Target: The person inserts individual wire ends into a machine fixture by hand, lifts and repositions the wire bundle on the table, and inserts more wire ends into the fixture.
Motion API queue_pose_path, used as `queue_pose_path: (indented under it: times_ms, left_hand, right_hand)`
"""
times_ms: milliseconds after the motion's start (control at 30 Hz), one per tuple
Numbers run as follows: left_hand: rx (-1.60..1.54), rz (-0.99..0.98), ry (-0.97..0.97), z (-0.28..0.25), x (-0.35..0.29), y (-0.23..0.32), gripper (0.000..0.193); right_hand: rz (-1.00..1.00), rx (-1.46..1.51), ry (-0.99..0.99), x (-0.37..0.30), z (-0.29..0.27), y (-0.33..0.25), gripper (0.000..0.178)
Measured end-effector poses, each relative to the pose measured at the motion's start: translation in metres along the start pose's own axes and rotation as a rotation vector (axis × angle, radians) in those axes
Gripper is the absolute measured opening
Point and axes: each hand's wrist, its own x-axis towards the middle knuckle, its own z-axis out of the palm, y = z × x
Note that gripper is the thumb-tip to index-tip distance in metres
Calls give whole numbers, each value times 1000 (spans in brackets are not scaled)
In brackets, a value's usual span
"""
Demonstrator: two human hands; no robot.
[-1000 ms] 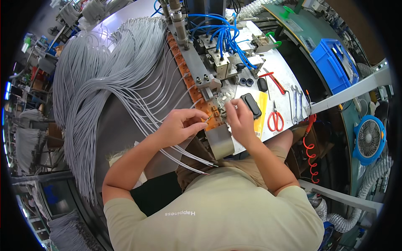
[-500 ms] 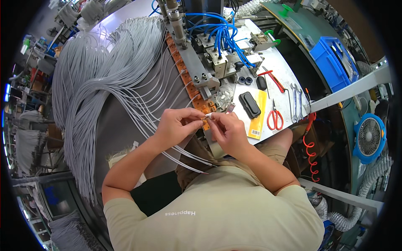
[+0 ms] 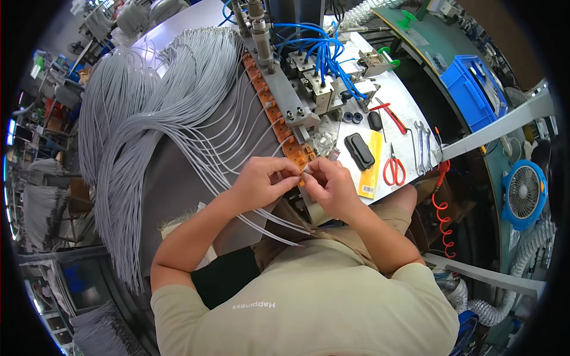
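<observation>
- A blue plastic bin (image 3: 473, 89) stands at the far right of the green bench; it holds small parts, too small to tell apart.
- On the white counter (image 3: 409, 115) lie red-handled scissors (image 3: 393, 168), two wrenches (image 3: 423, 142), a black oblong case (image 3: 359, 151) on a yellow card (image 3: 371, 169), and a red-handled tool (image 3: 392, 117).
- The left hand (image 3: 261, 181) and right hand (image 3: 329, 185) meet fingertip to fingertip, both pinched around the end of a thin grey wire (image 3: 270, 218).
- That wire end sits just in front of a row of orange connector blocks (image 3: 279, 121).
- Great bundles of grey wires (image 3: 148, 118) fan across the dark surface to the left.
- Blue hoses (image 3: 323, 53) loop over a metal machine (image 3: 297, 89) behind.
</observation>
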Motion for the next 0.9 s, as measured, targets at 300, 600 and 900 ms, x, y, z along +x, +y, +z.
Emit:
queue_pose_path:
  times_ms: [300, 600, 900]
  left_hand:
    - [-231, -48, -84, 0, 2, -10, 11]
    - [528, 544, 317, 11, 3, -5, 18]
    - [681, 196, -778, 13, -23, 26, 31]
  right_hand:
    - [-425, -286, 98, 4, -5, 11, 16]
    - [66, -158, 267, 30, -10, 42, 18]
    - [276, 216, 78, 37, -13, 55, 22]
